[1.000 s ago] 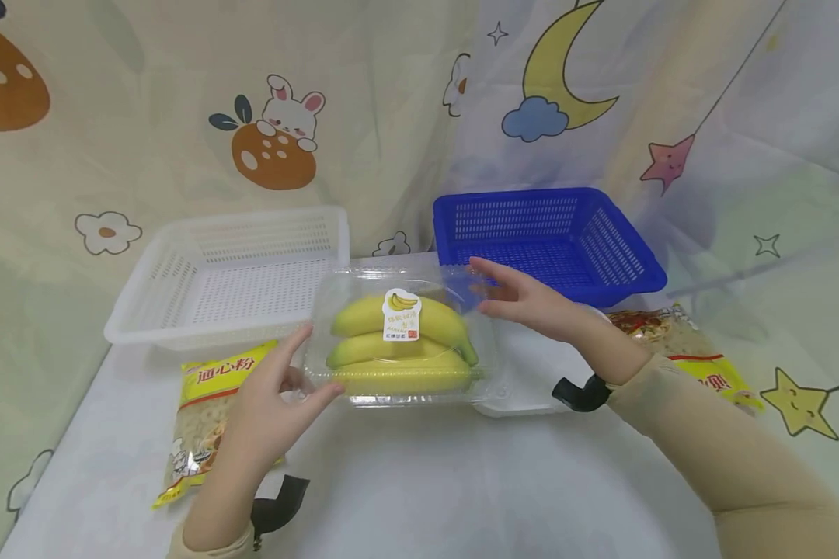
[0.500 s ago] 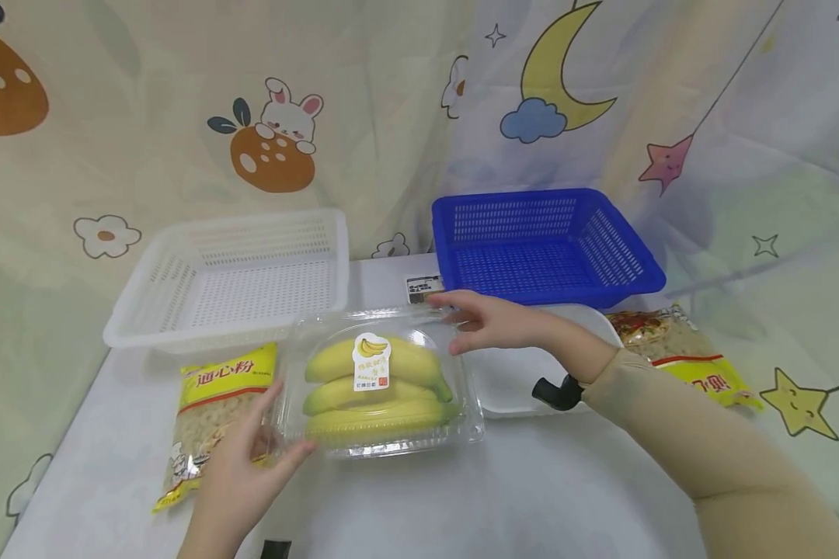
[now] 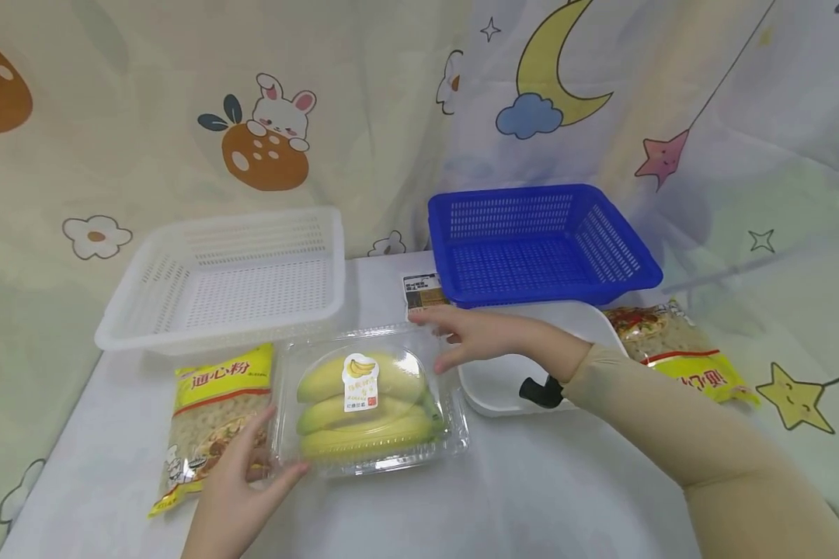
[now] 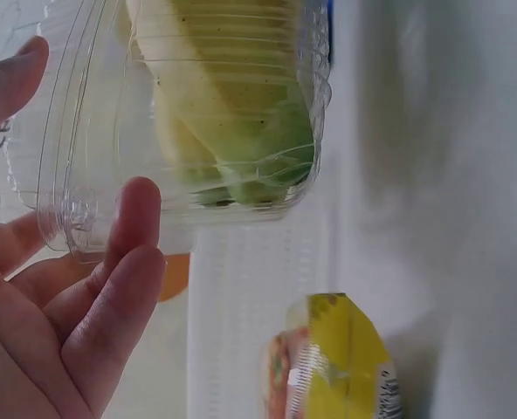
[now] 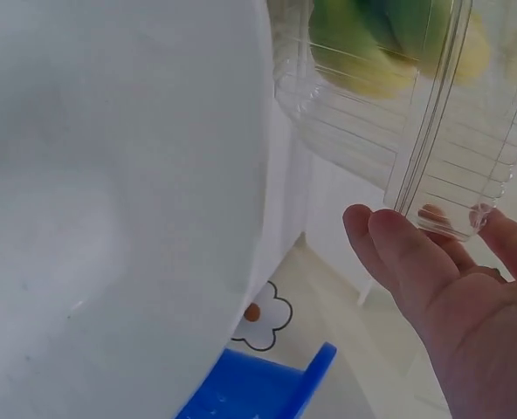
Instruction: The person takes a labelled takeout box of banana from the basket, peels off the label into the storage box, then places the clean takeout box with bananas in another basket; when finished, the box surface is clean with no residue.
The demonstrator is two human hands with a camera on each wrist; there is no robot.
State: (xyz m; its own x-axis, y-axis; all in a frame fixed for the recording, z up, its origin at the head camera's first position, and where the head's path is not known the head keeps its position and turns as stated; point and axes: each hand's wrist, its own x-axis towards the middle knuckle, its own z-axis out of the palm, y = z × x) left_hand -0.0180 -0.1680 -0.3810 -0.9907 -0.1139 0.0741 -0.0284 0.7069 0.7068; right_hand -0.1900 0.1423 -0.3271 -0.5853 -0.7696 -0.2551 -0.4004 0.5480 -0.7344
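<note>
A clear plastic clamshell box (image 3: pixel 454 442) of yellow-green bananas (image 3: pixel 363 439), with a white banana label (image 3: pixel 360 384) on its lid, is low over the table at centre. My left hand (image 3: pixel 241 485) holds its left end, thumb on the near side. In the left wrist view, the fingers (image 4: pixel 136 227) are at the box's rim. My right hand (image 3: pixel 478 338) grips the far right corner. The right wrist view shows its fingertips (image 5: pixel 389 229) at the box's edge, with other fingers behind the clear plastic.
A white basket (image 3: pixel 308 322) stands at back left, a blue basket (image 3: pixel 545 296) at back right. A white tray (image 3: pixel 503 388) lies before the blue basket. Macaroni bags flank the area, one at left (image 3: pixel 217 404), another at right (image 3: pixel 671 334). A printed card (image 3: pixel 422 291) lies between the baskets.
Both hands have brought the banana box toward the body and left, lower over the table. It has moved off the white tray's left part, and the printed card has come into sight.
</note>
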